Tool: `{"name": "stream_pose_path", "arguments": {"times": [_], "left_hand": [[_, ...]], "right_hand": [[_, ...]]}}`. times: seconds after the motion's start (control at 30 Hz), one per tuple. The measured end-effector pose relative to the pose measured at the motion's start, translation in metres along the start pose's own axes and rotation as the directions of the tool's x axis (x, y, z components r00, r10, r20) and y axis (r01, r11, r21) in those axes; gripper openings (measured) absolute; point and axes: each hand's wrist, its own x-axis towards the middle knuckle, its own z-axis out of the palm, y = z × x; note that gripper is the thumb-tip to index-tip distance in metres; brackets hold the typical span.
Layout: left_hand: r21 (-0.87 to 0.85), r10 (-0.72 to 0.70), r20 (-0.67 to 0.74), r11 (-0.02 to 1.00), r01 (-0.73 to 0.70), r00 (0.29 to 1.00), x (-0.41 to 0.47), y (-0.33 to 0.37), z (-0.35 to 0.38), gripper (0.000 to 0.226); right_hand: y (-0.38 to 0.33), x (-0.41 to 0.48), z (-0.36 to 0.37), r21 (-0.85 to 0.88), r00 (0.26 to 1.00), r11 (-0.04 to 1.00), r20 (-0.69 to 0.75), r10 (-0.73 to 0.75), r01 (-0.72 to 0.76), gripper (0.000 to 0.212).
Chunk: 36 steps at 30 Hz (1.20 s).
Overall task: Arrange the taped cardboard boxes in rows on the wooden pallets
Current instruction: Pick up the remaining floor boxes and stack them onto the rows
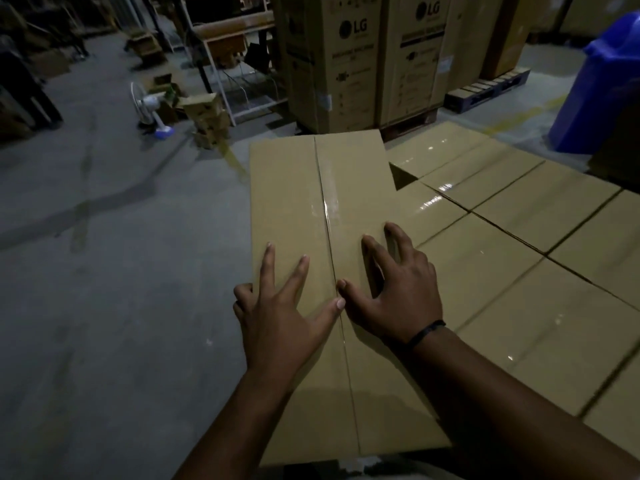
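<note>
Centre frame, the box (311, 237) is matt brown cardboard, its seam sealed with glossy clear tape (329, 202). The boxes at right (519, 254) shine under the same tape. The floor (104, 271) at left is dull grey concrete.

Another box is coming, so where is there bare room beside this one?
Bare floor left of the box under the left hand and right hand, out to the fan. Crowded rightward: taped boxes packed edge to edge; LG cartons ahead.
</note>
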Motion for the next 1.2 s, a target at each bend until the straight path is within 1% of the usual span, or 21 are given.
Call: {"name": "stream_pose_path", "arguments": {"times": [0.1,0.2,0.33,0.43,0.63,0.8,0.93,1.1,1.2], "left_hand": [[0.057,0.057,-0.033,0.997,-0.055,0.998,0.043,-0.040,-0.017,0.089],[0.076,0.079,-0.014,0.994,-0.078,0.997,0.086,-0.073,-0.025,0.088],[0.088,0.139,-0.010,0.987,-0.137,0.990,0.139,-0.099,-0.027,0.086],[0.094,0.150,0.013,0.984,-0.151,0.989,0.186,-0.115,-0.018,0.086],[0.084,0.190,0.075,0.977,-0.196,0.979,0.289,-0.134,0.019,0.085],[0.098,0.195,0.133,0.973,-0.209,0.972,0.381,-0.134,0.043,0.086],[0.075,0.238,0.156,0.965,-0.252,0.959,0.447,-0.128,0.065,0.084],[0.034,0.253,0.186,0.964,-0.264,0.949,0.502,-0.121,0.094,0.083],[0.006,0.306,0.219,0.949,-0.315,0.926,0.529,-0.120,0.111,0.083]], "right_hand": [[-0.038,0.031,0.027,0.049,0.999,0.999,-0.047,0.012,-0.010,0.086],[-0.067,0.060,0.053,0.060,0.996,0.997,-0.076,0.051,-0.046,0.084],[-0.089,0.100,0.080,0.093,0.989,0.993,-0.119,0.090,-0.079,0.081],[-0.095,0.138,0.102,0.095,0.985,0.989,-0.124,0.123,-0.112,0.079],[-0.089,0.226,0.149,0.094,0.975,0.981,-0.123,0.183,-0.172,0.079],[-0.078,0.311,0.182,0.089,0.960,0.965,-0.111,0.256,-0.247,0.077],[-0.062,0.368,0.198,0.113,0.945,0.950,-0.120,0.304,-0.292,0.076],[-0.050,0.413,0.212,0.084,0.921,0.931,-0.142,0.364,-0.355,0.074],[-0.040,0.433,0.221,0.097,0.904,0.916,-0.148,0.400,-0.389,0.075]]}}
